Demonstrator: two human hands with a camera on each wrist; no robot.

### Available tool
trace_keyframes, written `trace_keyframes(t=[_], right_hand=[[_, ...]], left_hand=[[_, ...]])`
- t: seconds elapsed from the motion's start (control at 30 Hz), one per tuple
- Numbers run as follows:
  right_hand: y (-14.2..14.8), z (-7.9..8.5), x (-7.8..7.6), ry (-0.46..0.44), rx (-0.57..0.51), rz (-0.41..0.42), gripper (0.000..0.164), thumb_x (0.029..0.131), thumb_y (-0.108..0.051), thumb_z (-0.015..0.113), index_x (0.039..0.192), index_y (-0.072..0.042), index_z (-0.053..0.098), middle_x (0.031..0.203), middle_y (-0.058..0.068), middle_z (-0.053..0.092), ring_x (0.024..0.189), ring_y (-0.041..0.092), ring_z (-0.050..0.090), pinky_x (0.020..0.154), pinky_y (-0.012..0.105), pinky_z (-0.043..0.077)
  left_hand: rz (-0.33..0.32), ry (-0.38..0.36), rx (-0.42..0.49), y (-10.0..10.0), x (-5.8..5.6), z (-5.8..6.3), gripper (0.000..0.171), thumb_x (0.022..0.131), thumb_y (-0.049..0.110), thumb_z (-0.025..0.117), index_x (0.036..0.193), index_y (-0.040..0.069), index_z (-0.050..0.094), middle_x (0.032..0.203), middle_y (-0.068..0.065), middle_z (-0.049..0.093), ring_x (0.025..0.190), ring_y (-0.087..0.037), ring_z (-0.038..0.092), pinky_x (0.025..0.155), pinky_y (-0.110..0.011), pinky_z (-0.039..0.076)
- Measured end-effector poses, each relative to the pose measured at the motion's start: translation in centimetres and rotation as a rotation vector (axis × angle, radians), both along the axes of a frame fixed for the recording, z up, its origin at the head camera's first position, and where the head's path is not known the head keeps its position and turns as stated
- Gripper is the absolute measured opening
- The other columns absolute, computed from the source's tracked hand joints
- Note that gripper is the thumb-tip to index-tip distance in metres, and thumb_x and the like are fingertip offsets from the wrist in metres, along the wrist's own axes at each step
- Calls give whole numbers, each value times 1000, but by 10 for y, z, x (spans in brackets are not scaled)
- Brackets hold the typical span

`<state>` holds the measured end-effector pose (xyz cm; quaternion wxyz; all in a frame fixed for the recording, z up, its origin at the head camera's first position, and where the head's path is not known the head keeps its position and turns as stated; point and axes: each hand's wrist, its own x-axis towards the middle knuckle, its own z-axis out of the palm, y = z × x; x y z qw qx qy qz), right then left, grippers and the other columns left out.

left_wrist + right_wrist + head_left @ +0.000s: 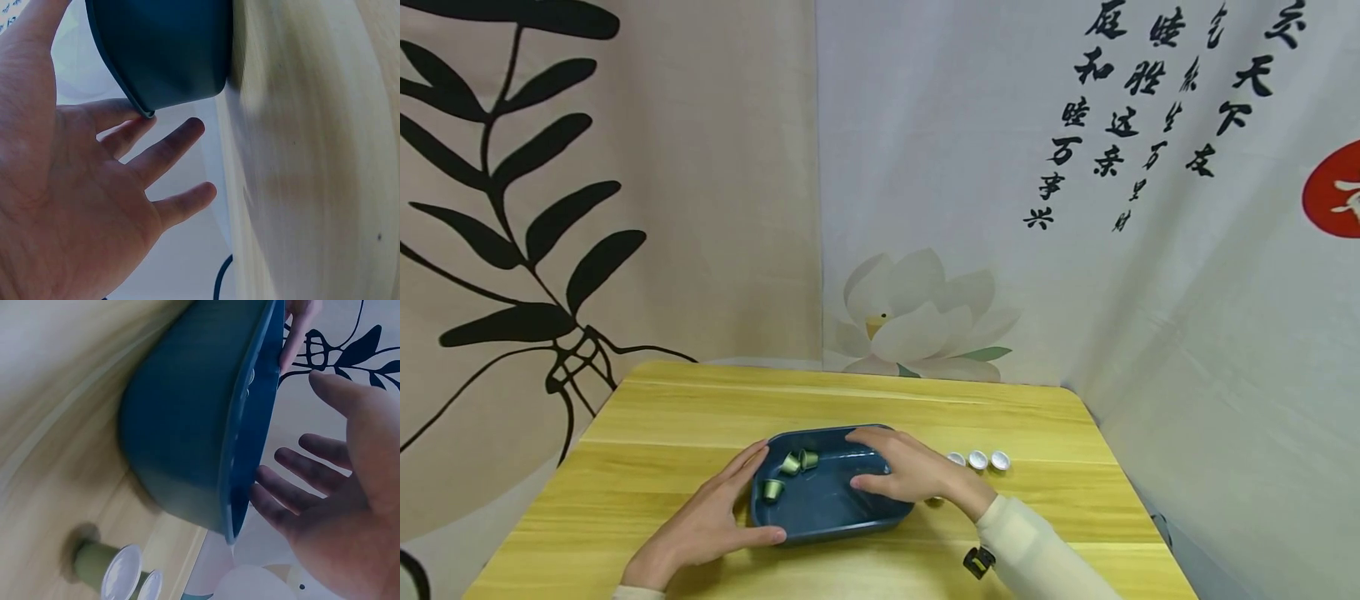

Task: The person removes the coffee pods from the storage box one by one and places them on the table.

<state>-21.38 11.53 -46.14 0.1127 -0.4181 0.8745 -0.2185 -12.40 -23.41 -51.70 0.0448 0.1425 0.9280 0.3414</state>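
A dark blue rectangular tray (827, 527) with raised walls stands on the table. Inside its left part are green coffee capsules (772, 490), three in view. My left hand (715, 517) spans the tray's left end, fingers spread and fairly straight; in the left wrist view, fingertips touch the rim (119, 78). Over the tray's right part hovers my right hand (906, 467), fingers apart, nothing between them. Several more capsules (999, 461) with pale lids stand right of the tray, partly behind the right forearm. Two capsules (103, 565) show close up in the right wrist view.
The wooden table (700, 400) reaches back to a hanging cloth backdrop (722, 183) printed with leaves, a lotus and dark characters. A small black and yellow item (979, 561) sits at the right cuff. A dark cable (222, 278) hangs beyond the table edge.
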Motion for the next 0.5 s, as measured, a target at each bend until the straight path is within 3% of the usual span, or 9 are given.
trace_keyframes(t=[0.23, 0.5], right_hand=[[-16, 3, -3, -16, 39, 6, 69, 114, -51, 64, 172, -18, 47, 176, 2, 52, 163, 25, 52, 135, 48, 46], [-32, -3, -13, -36, 60, 43, 70, 114, -51, 63, 172, -15, 48, 177, 3, 52, 164, 24, 51, 134, 46, 47]], left_hand=[[-4, 4, 5, -1, 0, 0, 132, 85, 73, 90, 180, 7, 27, 190, -16, 23, 166, -56, 39, 122, -78, 47], [-8, 2, 3, -1, -1, -2, 132, 85, 74, 90, 180, 8, 27, 190, -15, 23, 166, -54, 39, 123, -78, 46]])
